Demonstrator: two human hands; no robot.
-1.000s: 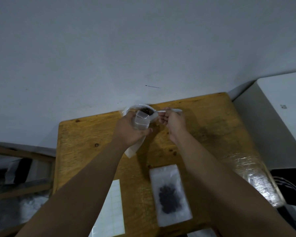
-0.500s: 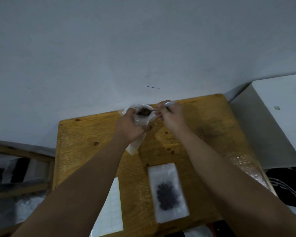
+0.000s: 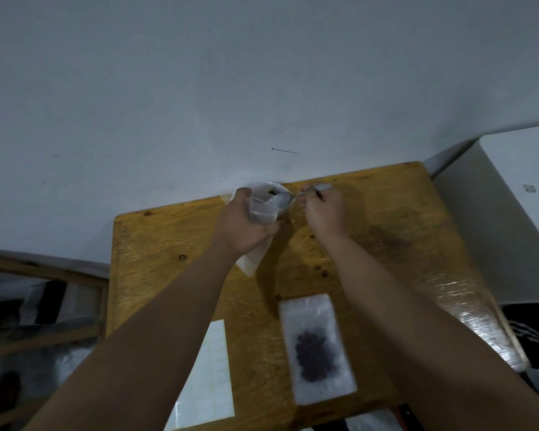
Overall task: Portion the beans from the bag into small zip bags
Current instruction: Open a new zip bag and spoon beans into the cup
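Observation:
My left hand [image 3: 245, 223] grips a clear plastic bean bag [image 3: 266, 202] at the far edge of the wooden table [image 3: 156, 244], together with a small empty zip bag [image 3: 252, 259] that hangs below the hand. Dark beans show in the bag's open mouth. My right hand [image 3: 324, 209] holds a metal spoon [image 3: 285, 199] whose bowl rests at the bag's mouth. Nearer to me a filled small zip bag [image 3: 316, 348] with dark beans lies flat on the table.
A white label sheet [image 3: 207, 377] lies at the table's near edge on the left. A grey-white cabinet [image 3: 517, 194] stands at the right, and a wall runs behind the table. Wooden frames and clutter sit low at the left.
The spoon's bowl has come back up to the bag's mouth. Both hands stay at the far table edge, with only a slight shift.

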